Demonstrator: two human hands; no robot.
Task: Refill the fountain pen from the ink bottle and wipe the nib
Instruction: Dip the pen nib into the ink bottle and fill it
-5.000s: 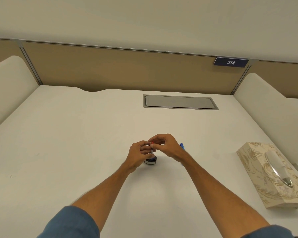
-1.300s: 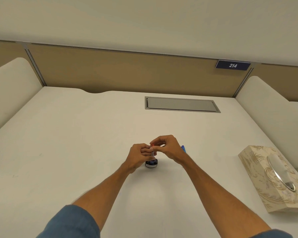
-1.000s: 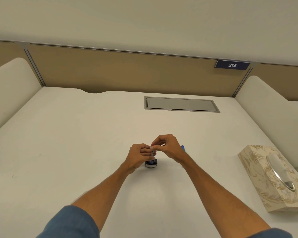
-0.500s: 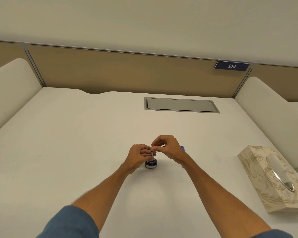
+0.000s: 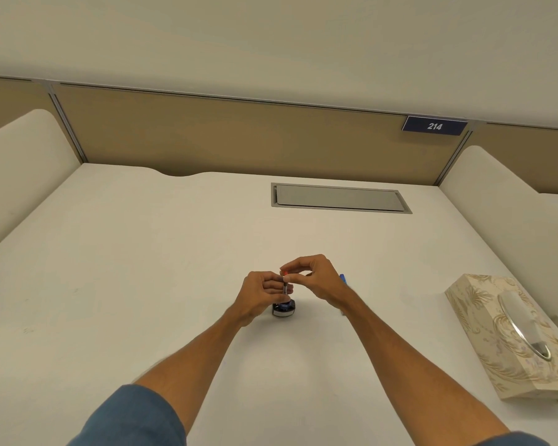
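Note:
A small open ink bottle [image 5: 283, 310] with dark blue ink stands on the white desk [image 5: 142, 268]. The fountain pen's inner part [image 5: 285, 286], thin and dark with a red tip on top, stands upright with its lower end in the bottle's mouth. My left hand [image 5: 259, 294] grips its lower section just above the bottle. My right hand [image 5: 313, 278] pinches its red top end between thumb and forefinger. A blue pen piece [image 5: 343, 279] lies on the desk behind my right wrist, mostly hidden.
A cream patterned tissue box [image 5: 509, 336] sits at the right edge of the desk. A grey cable hatch [image 5: 339, 198] is set into the desk farther back. Padded dividers rise on both sides, and a tan partition with a "214" plate closes the back.
Both hands have stayed at the bottle with the pen part dipped in it. My right fingers have shifted slightly on the red top; the pen part shows a little more.

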